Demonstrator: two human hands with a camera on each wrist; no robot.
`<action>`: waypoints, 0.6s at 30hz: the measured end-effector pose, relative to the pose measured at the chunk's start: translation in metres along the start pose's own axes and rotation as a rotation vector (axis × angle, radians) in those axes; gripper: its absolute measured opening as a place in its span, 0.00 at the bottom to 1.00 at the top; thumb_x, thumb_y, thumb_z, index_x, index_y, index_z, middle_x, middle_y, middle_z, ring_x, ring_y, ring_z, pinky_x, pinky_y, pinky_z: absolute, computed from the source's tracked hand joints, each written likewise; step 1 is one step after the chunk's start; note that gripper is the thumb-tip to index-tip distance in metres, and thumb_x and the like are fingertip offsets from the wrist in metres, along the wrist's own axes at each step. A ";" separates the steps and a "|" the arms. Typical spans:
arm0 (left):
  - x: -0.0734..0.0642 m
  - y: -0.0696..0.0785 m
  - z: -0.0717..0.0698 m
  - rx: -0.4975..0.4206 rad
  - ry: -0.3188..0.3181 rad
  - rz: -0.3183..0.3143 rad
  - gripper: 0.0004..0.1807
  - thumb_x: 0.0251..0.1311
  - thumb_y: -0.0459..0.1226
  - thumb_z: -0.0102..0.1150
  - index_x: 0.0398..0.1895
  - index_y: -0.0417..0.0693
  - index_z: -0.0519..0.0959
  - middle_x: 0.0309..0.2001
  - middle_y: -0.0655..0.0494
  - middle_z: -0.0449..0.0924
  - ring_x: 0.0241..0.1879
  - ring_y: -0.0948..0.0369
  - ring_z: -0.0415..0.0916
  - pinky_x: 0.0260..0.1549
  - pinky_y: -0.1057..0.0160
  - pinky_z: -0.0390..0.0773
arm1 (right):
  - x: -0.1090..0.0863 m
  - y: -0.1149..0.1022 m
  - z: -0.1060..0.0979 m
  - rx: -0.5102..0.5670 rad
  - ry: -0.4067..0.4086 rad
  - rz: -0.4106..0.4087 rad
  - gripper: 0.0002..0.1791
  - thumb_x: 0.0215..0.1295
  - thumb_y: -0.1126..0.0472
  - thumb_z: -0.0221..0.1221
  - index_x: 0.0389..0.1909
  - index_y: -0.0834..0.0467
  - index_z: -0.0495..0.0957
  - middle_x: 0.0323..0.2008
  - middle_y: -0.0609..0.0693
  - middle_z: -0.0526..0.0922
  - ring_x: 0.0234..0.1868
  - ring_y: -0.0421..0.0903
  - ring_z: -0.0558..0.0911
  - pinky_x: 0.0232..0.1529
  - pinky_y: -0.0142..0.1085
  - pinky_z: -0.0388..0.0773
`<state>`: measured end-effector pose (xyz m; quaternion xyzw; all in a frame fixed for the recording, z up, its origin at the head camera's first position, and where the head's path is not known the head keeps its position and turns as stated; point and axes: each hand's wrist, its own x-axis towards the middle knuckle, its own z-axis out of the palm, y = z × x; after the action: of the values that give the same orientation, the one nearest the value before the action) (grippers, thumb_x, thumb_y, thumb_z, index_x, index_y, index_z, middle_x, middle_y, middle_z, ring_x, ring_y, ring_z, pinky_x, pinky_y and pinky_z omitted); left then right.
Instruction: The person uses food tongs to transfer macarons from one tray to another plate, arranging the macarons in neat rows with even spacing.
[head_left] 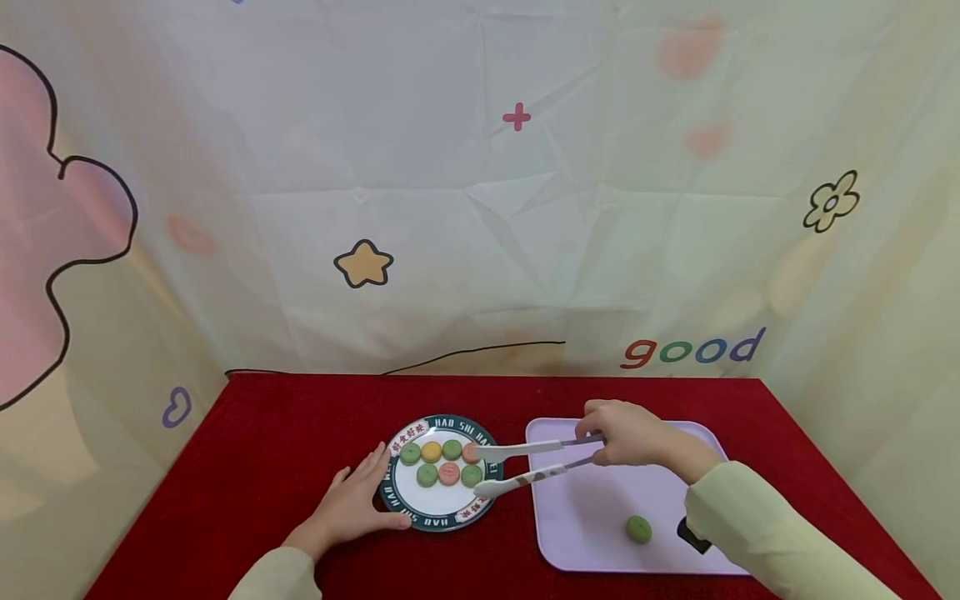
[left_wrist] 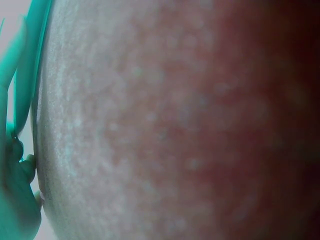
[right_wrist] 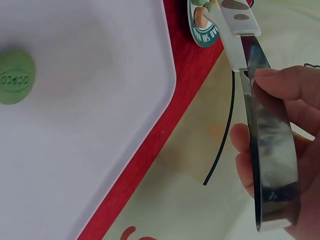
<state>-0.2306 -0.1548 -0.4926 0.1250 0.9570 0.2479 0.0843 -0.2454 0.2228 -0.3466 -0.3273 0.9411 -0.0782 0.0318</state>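
My left hand (head_left: 348, 504) rests at the left rim of a round plate (head_left: 435, 502), fingers extended, thumb along the near edge. On the plate lie several round green, yellow and pink macarons (head_left: 448, 473). My right hand (head_left: 630, 433) grips white-tipped metal tongs (head_left: 525, 450) by their handles. Their arms stand apart over the plate's right side, the upper tip overlapping a pink macaron (head_left: 469, 453); contact cannot be told. One green macaron (head_left: 638, 529), embossed with letters in the right wrist view, lies on the lilac tray (head_left: 577, 533).
A red cloth (head_left: 300, 433) covers the table under plate and tray. Behind it hangs a pale printed curtain (head_left: 450, 208). A small black object (head_left: 693, 536) shows by the right sleeve. A blurred surface fills most of the left wrist view.
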 end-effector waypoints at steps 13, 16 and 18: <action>0.002 -0.006 0.005 0.017 -0.002 -0.016 0.62 0.30 0.71 0.55 0.68 0.47 0.48 0.69 0.50 0.45 0.67 0.52 0.45 0.60 0.40 0.45 | -0.015 0.010 0.001 0.071 -0.012 0.052 0.11 0.39 0.62 0.67 0.29 0.52 0.81 0.25 0.44 0.73 0.26 0.37 0.70 0.25 0.26 0.69; 0.002 -0.007 0.006 0.009 0.002 -0.018 0.62 0.30 0.71 0.55 0.68 0.47 0.48 0.69 0.50 0.46 0.67 0.52 0.46 0.60 0.40 0.45 | -0.019 0.013 0.001 0.070 -0.006 0.048 0.11 0.39 0.63 0.67 0.28 0.51 0.81 0.25 0.44 0.73 0.26 0.37 0.71 0.25 0.26 0.69; 0.002 -0.007 0.006 0.006 0.001 -0.018 0.62 0.30 0.71 0.55 0.68 0.47 0.48 0.69 0.49 0.46 0.67 0.52 0.46 0.60 0.40 0.45 | -0.021 0.016 0.001 0.066 -0.004 0.048 0.10 0.39 0.63 0.66 0.27 0.51 0.81 0.25 0.43 0.73 0.26 0.37 0.71 0.26 0.27 0.69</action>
<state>-0.2329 -0.1575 -0.5017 0.1164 0.9589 0.2443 0.0855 -0.2381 0.2480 -0.3499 -0.3033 0.9456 -0.1077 0.0465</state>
